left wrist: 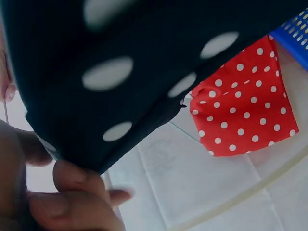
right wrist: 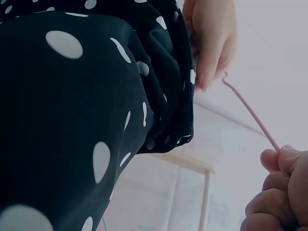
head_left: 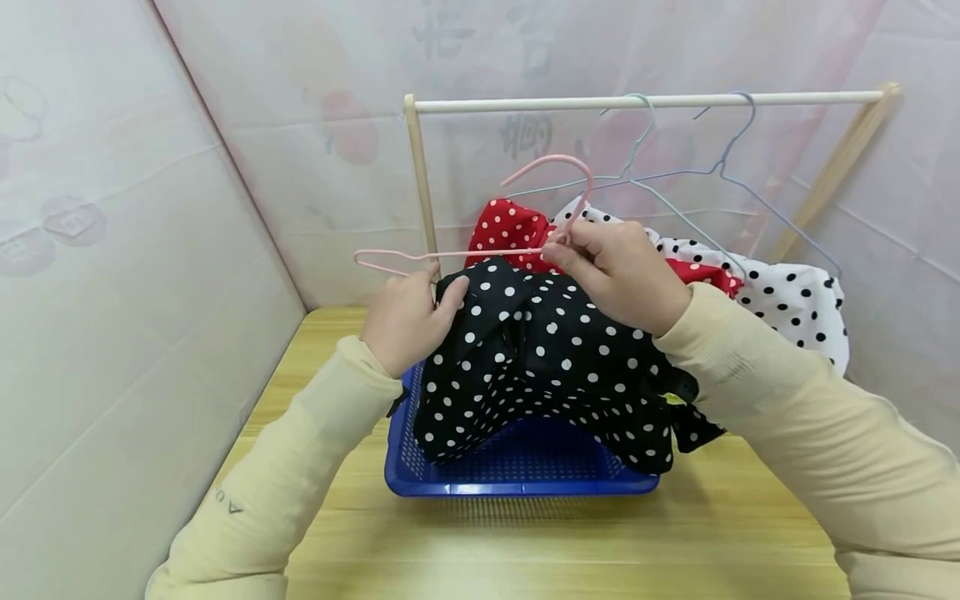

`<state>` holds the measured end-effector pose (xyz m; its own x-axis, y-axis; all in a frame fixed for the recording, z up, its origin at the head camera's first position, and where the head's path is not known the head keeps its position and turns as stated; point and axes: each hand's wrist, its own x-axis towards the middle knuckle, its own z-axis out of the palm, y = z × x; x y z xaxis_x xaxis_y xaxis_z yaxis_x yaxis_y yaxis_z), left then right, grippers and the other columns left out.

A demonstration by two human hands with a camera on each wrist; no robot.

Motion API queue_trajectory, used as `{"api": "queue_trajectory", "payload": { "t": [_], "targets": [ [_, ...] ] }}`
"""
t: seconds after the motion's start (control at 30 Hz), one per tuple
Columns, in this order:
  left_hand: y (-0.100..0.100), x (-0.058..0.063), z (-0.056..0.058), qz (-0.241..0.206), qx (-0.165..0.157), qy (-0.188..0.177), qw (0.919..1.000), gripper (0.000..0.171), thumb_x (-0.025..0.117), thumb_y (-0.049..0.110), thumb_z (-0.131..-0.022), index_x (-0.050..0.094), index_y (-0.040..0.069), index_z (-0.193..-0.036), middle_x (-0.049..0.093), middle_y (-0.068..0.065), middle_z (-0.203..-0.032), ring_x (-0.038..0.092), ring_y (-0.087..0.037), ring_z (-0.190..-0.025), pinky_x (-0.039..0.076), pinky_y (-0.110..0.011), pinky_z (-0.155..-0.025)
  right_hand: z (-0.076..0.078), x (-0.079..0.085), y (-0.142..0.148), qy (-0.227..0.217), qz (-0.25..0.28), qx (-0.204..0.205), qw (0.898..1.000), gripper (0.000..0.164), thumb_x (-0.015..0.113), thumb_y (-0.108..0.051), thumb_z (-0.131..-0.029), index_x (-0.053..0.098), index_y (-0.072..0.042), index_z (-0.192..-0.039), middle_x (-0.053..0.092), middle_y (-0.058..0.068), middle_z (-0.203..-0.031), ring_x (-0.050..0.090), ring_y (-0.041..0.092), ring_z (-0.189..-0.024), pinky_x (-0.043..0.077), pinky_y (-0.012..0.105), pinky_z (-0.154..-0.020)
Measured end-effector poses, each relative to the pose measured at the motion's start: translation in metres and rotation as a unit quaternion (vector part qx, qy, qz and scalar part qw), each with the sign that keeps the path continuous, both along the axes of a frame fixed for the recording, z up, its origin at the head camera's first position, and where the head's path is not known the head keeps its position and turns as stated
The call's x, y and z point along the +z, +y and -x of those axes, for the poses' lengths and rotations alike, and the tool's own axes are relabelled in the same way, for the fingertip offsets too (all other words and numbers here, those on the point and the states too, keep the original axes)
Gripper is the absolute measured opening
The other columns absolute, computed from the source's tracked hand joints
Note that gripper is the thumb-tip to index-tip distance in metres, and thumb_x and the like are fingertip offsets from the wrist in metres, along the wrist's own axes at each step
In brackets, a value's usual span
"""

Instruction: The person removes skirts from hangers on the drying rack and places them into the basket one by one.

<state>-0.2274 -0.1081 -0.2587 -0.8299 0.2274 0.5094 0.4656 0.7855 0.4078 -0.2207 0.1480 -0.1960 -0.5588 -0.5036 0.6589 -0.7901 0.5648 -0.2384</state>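
Note:
My right hand [head_left: 618, 271] grips a pink clothes hanger [head_left: 480, 252] at the base of its hook, and the hook curves up above the fingers. With my left hand [head_left: 408, 321] I pinch the upper left edge of a black garment with white polka dots [head_left: 570, 342], thumb in front. In the left wrist view the fingers [left wrist: 79, 209] close on the corner of the dark cloth. The hanger's left end extends just above the left hand. The garment drapes over a blue plastic basket [head_left: 525, 489], and its right side passes behind my right forearm.
A rack with a white rail [head_left: 525, 105] stands behind the basket. From it hang a green hanger [head_left: 686, 221] with a red polka-dot garment [head_left: 510, 225] and a blue hanger [head_left: 780, 217] with a white black-dotted garment [head_left: 795, 300]. Everything stands on a wooden table [head_left: 525, 558].

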Motion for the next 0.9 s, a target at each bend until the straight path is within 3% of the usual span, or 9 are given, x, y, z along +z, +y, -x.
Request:
{"api": "queue_trajectory", "payload": {
  "t": [0.17, 0.27, 0.4, 0.53, 0.73, 0.9],
  "targets": [
    [0.002, 0.002, 0.004, 0.022, -0.006, -0.031, 0.9993, 0.041, 0.048, 0.043, -0.099, 0.071, 0.009, -0.097, 0.061, -0.001, -0.064, 0.059, -0.017, -0.057, 0.048, -0.031, -0.050, 0.001, -0.003, 0.000, 0.010, -0.008, 0.004, 1.000, 0.007, 0.064, -0.011, -0.093, 0.068, -0.007, -0.089, 0.060, -0.001, -0.069, 0.039, 0.011, -0.056, 0.031, 0.024, -0.050],
    [0.001, -0.003, 0.005, -0.003, -0.024, -0.015, 0.9996, 0.032, 0.055, 0.038, -0.097, 0.071, 0.011, -0.104, 0.060, 0.001, -0.063, 0.056, -0.013, -0.055, 0.045, -0.029, -0.050, 0.004, -0.004, 0.002, 0.010, -0.006, -0.001, 1.000, 0.008, 0.063, -0.011, -0.094, 0.067, -0.007, -0.089, 0.055, -0.001, -0.066, 0.038, 0.011, -0.055, 0.031, 0.024, -0.050],
    [0.000, -0.010, 0.006, -0.041, -0.038, 0.034, 0.9979, 0.024, 0.061, 0.031, -0.095, 0.073, 0.011, -0.101, 0.059, 0.002, -0.061, 0.052, -0.011, -0.052, 0.043, -0.027, -0.048, 0.007, -0.005, 0.002, 0.012, 0.000, -0.006, 1.000, 0.010, 0.061, -0.012, -0.094, 0.066, -0.007, -0.088, 0.056, -0.001, -0.067, 0.040, 0.010, -0.055, 0.032, 0.022, -0.050],
    [-0.001, -0.015, 0.006, -0.068, -0.052, 0.100, 0.9913, 0.018, 0.065, 0.024, -0.093, 0.075, 0.009, -0.097, 0.059, 0.003, -0.059, 0.049, -0.009, -0.049, 0.040, -0.026, -0.044, 0.007, -0.003, 0.001, 0.016, 0.004, -0.009, 1.000, 0.011, 0.061, -0.013, -0.095, 0.066, -0.008, -0.087, 0.055, -0.002, -0.066, 0.038, 0.010, -0.053, 0.029, 0.021, -0.049],
    [-0.001, -0.019, 0.005, -0.110, -0.073, 0.181, 0.9745, 0.015, 0.066, 0.017, -0.092, 0.075, 0.007, -0.088, 0.053, 0.004, -0.053, 0.044, -0.006, -0.045, 0.034, -0.024, -0.040, 0.006, -0.002, 0.002, 0.008, 0.014, -0.022, 1.000, 0.012, 0.061, -0.016, -0.095, 0.068, -0.009, -0.089, 0.048, -0.002, -0.062, 0.034, 0.011, -0.052, 0.026, 0.023, -0.048],
    [0.000, -0.024, 0.005, -0.164, -0.074, 0.210, 0.9609, 0.016, 0.066, 0.020, -0.092, 0.076, 0.008, -0.089, 0.061, 0.002, -0.058, 0.049, -0.005, -0.046, 0.037, -0.022, -0.042, 0.007, -0.002, 0.006, 0.009, 0.020, -0.046, 0.999, 0.015, 0.059, -0.017, -0.096, 0.069, -0.007, -0.090, 0.045, -0.002, -0.059, 0.035, 0.012, -0.051, 0.025, 0.023, -0.048]
  ]
}}
